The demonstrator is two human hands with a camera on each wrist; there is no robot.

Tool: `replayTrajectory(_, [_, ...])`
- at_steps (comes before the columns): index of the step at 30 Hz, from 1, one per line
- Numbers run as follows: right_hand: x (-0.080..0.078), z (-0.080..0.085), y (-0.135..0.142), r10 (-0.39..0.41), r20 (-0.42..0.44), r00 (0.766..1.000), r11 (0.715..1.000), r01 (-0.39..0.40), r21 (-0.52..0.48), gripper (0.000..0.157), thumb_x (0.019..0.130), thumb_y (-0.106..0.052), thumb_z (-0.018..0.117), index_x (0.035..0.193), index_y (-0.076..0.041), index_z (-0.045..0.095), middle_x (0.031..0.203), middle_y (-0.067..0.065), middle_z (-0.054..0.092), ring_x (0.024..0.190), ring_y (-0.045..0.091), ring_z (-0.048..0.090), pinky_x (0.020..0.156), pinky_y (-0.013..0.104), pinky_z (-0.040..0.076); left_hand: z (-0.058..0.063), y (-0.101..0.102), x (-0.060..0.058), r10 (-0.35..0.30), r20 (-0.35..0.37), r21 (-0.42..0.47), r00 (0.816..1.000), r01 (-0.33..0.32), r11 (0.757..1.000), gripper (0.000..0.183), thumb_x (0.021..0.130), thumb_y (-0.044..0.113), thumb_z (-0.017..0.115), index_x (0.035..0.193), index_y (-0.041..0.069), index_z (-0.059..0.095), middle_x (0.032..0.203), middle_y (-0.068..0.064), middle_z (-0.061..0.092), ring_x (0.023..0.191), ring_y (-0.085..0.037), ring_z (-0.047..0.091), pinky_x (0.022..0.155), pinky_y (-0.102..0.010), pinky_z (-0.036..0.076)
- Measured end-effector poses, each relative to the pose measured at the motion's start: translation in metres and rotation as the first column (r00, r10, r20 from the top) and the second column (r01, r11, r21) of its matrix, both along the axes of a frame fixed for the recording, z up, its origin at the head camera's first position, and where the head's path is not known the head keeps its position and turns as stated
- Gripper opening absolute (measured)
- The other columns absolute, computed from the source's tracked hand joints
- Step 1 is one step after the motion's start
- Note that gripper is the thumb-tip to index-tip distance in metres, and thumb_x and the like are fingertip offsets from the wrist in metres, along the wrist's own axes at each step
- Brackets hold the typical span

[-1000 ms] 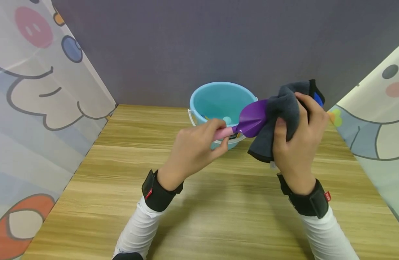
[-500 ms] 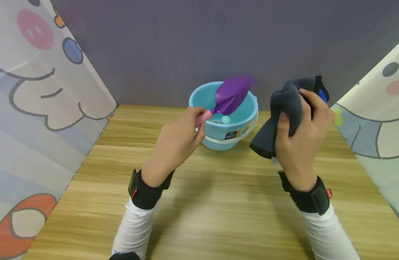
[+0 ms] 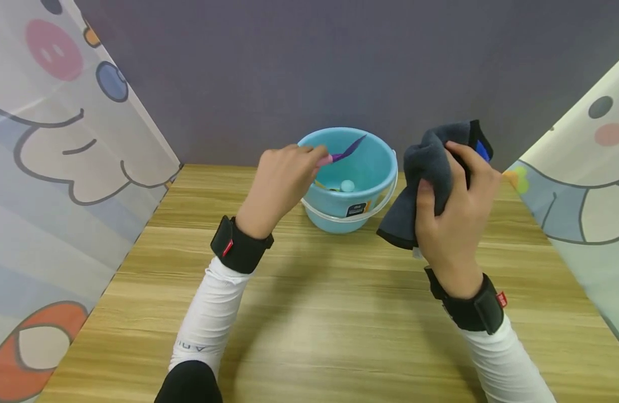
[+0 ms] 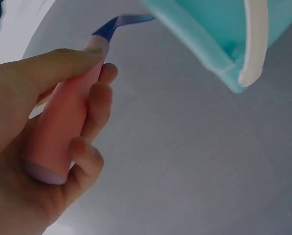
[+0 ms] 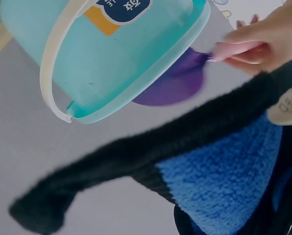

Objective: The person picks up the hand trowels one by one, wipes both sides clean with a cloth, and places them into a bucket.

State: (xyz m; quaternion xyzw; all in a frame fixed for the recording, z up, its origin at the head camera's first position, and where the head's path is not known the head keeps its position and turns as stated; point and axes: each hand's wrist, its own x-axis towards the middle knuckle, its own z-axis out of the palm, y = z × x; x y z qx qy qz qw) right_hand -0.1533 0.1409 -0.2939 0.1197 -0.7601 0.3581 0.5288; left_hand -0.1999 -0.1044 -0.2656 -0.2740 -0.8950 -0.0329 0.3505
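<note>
In the head view my left hand [image 3: 289, 179] grips the pink handle of a small trowel [image 3: 347, 151], its purple blade seen nearly edge-on over the mouth of a light blue bucket [image 3: 334, 210]. The left wrist view shows fingers and thumb wrapped round that pink handle [image 4: 65, 120]. To the right of the bucket, my right hand [image 3: 453, 207] holds a bunched dark grey cloth [image 3: 430, 168] with black edging, above the table. The cloth's blue fluffy side [image 5: 224, 171] faces the right wrist camera. Inside the bucket lie a pale round thing [image 3: 347, 186] and something yellow, partly hidden.
The bucket stands at the back of the wooden table [image 3: 309, 324], its white handle [image 3: 340, 218] hanging down in front. A grey wall [image 3: 299, 73] rises behind. Cartoon-printed sheets [image 3: 52, 145] flank both sides.
The trowel has moved left, away from the cloth, to over the bucket, and its blade has turned from face-on to nearly edge-on. The right hand still holds the cloth, with little movement.
</note>
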Motion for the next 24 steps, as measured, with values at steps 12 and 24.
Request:
replayTrajectory(12, [0.000, -0.004, -0.001, 0.008, 0.022, 1.000, 1.000, -0.009, 0.024, 0.060, 0.097, -0.056, 0.049, 0.124, -0.008, 0.070, 0.138, 0.014, 0.060, 0.121, 0.044, 0.047, 0.106, 0.051, 0.034, -0.013, 0.033, -0.051, 0.105, 0.272, -0.243, 0.956, -0.037, 0.969, 0.043, 0.088, 0.004, 0.069, 0.063, 0.019, 0.038, 0.068, 0.004, 0.033, 0.065, -0.011, 0.034, 0.057, -0.028, 0.031])
replayTrajectory(24, [0.001, -0.004, 0.000, 0.010, 0.053, 0.999, 0.999, -0.012, 0.043, 0.058, 0.097, -0.054, 0.050, 0.124, -0.006, 0.069, 0.138, 0.016, 0.059, 0.122, 0.044, 0.045, 0.108, 0.054, 0.034, -0.007, 0.035, -0.055, 0.011, 0.702, -0.120, 0.712, 0.102, 0.988, 0.037, 0.104, 0.018, 0.048, 0.067, 0.017, 0.044, 0.068, 0.002, 0.036, 0.067, -0.013, 0.037, 0.063, -0.027, 0.032])
